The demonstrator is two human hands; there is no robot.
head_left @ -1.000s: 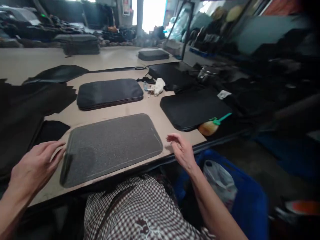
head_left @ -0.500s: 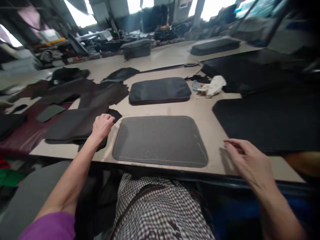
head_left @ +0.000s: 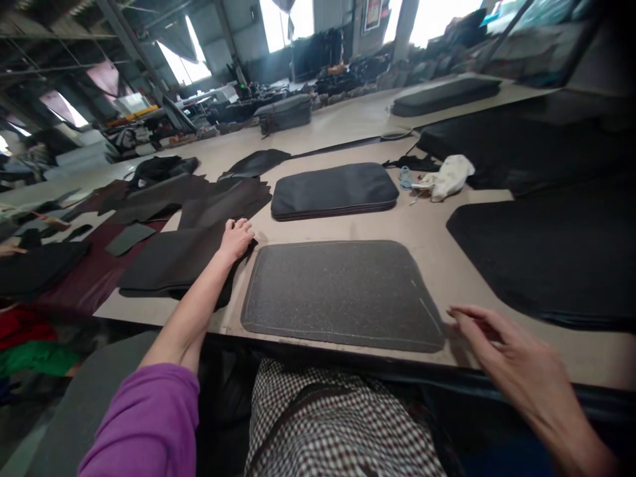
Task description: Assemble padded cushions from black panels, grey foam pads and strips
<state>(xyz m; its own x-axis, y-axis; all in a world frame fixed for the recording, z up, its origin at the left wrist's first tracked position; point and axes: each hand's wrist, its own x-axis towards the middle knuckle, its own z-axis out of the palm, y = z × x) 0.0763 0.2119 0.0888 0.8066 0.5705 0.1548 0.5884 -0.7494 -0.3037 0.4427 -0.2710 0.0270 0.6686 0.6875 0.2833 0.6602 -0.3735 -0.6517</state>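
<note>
A dark grey panel (head_left: 342,291) with rounded corners lies flat before me, a pale line running near its edge. Just beyond its upper left corner, my left hand (head_left: 237,238) rests over the edge of dark leather-like pieces (head_left: 173,255), fingers bent but apart. To the right of the panel, my right hand (head_left: 501,344) hovers near its lower right corner, thumb and forefinger tips together. Anything pinched there is too small to make out. Farther back sits a stack of black panels (head_left: 335,189), similarly rounded.
A large black sheet (head_left: 556,258) covers the right side. Behind the stack's right end lie a crumpled white cloth (head_left: 452,177) and a small blue looped object (head_left: 406,177). Dark scraps (head_left: 226,202) spread to the left. The table's front edge (head_left: 318,354) runs before my checked apron (head_left: 338,424).
The view has shifted, so the table contents appear farther right and lower. My left hand has moved slightly toward the panel's upper left corner. My right hand keeps its pinched shape.
</note>
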